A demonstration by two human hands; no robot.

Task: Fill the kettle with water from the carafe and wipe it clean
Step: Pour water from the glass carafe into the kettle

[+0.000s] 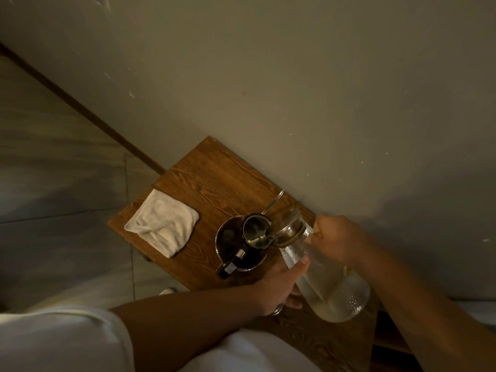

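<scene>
the kettle (pixel 239 245) stood on the wooden table (pixel 214 183), near the wall (pixel 295 76), its lid hinged up and its dark inside showing. its black handle (pixel 228 267) pointed toward the person. the glass carafe (pixel 324 280) was tipped over on its side above the table's near edge, its neck with a brownish collar (pixel 291 232) right at the kettle's open top, and a thin run of water seemed to pass from the mouth into the kettle, though the dim light made this hard to judge. water and droplets showed inside the carafe's wide body.

the left hand (pixel 281 285) cupped the carafe from below, thumb laid across the glass and fingers curled under it. the right hand (pixel 338 240) gripped the carafe's upper part near the neck, fingers wrapped round the far side.

a folded white cloth (pixel 162 224) lay flat on the table to the left of the kettle, apart from it. a thin metal wire or rod (pixel 273 201) ran from behind the kettle toward the wall. grey floor tiles (pixel 53 183) lay beyond the table.
</scene>
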